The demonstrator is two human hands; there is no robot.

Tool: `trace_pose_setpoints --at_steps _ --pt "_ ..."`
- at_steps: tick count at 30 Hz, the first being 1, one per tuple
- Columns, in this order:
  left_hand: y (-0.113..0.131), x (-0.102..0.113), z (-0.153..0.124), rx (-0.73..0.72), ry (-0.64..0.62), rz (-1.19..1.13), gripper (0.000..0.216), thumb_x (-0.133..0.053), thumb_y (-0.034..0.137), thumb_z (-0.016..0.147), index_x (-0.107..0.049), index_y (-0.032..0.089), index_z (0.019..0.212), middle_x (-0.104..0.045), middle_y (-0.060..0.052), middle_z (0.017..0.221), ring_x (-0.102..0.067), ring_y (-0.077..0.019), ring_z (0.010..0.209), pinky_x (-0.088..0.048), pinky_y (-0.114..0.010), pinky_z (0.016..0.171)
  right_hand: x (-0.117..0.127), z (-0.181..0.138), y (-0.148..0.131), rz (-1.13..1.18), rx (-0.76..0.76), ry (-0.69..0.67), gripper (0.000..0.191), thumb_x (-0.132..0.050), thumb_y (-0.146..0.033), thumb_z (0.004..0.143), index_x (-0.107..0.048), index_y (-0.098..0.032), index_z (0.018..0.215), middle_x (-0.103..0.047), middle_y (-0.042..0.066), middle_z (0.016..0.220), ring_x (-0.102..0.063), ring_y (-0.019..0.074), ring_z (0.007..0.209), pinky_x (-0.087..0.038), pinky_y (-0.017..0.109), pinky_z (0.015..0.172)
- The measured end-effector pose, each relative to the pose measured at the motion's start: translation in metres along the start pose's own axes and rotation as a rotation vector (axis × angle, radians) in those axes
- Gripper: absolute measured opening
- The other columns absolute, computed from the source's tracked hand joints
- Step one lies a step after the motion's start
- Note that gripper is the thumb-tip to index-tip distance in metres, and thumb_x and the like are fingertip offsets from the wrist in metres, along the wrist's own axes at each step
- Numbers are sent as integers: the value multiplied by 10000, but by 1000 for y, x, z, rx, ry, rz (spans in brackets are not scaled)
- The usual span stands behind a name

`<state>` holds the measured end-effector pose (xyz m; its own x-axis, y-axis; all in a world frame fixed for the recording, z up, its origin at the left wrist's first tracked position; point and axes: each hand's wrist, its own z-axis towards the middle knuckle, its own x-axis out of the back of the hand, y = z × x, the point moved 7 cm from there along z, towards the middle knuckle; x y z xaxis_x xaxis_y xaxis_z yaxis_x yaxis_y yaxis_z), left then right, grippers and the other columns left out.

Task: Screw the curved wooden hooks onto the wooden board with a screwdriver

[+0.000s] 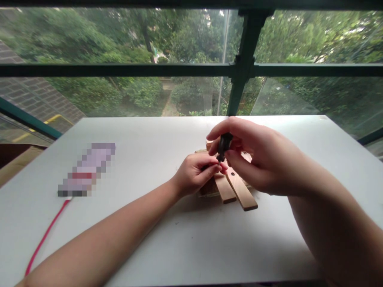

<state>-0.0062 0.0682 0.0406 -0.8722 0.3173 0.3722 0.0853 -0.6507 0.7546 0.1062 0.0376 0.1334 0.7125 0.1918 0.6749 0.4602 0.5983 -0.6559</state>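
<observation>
A stack of light wooden slats (pixel 239 191) with small drilled holes lies at the middle of the white table (pixel 149 151). My left hand (pixel 196 173) rests closed on the left side of the slats, fingers curled and pinching at their top. My right hand (pixel 257 159) is above the slats with its fingers wrapped round a small black tool (pixel 224 145), which stands upright with its lower tip at my left fingertips. My hands hide most of the slats.
A blurred flat object (pixel 86 169) lies on the table's left part, with a red cord (pixel 44 237) running from it toward the near edge. A cardboard box (pixel 14 159) sits beyond the left edge. A green-framed window (pixel 239 69) stands right behind the table.
</observation>
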Motion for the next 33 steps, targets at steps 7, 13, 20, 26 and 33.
trace_pose_setpoints --at_steps 7,13,20,26,33 --pt "-2 -2 -1 -25 -21 -11 189 -604 257 902 -741 151 825 -740 -56 783 -676 -142 723 -527 -232 692 8 3 5 -167 -54 52 207 -584 -152 805 -625 -231 992 -676 -2 901 -609 145 780 -450 277 646" --pt "-2 -3 0 -28 -19 -31 218 -604 282 905 -735 148 794 -743 -58 774 -684 -139 713 -530 -229 684 7 3 6 -214 -67 120 142 -623 -168 777 -500 -223 821 -579 -32 717 -496 102 612 -358 255 511" --pt "-1 -4 -1 -36 -38 -50 229 -590 282 912 -748 149 815 -749 -69 766 -689 -148 700 -536 -228 655 7 3 6 -292 -71 188 348 -678 -249 764 -333 -225 721 -460 -52 614 -365 75 520 -287 244 447" --pt "2 -2 1 -57 -43 -45 240 -573 282 924 -731 155 795 -738 -57 768 -683 -136 713 -529 -224 689 3 1 5 -184 -29 119 196 -657 -242 793 -502 -223 912 -583 -27 754 -488 98 600 -392 258 518" --pt "-1 -4 1 -23 -64 -52 224 -591 300 912 -753 158 848 -746 -68 785 -691 -158 737 -550 -243 697 6 -3 2 -79 -3 -10 317 -547 -102 816 -603 -230 1100 -687 14 1030 -641 158 888 -522 299 747"
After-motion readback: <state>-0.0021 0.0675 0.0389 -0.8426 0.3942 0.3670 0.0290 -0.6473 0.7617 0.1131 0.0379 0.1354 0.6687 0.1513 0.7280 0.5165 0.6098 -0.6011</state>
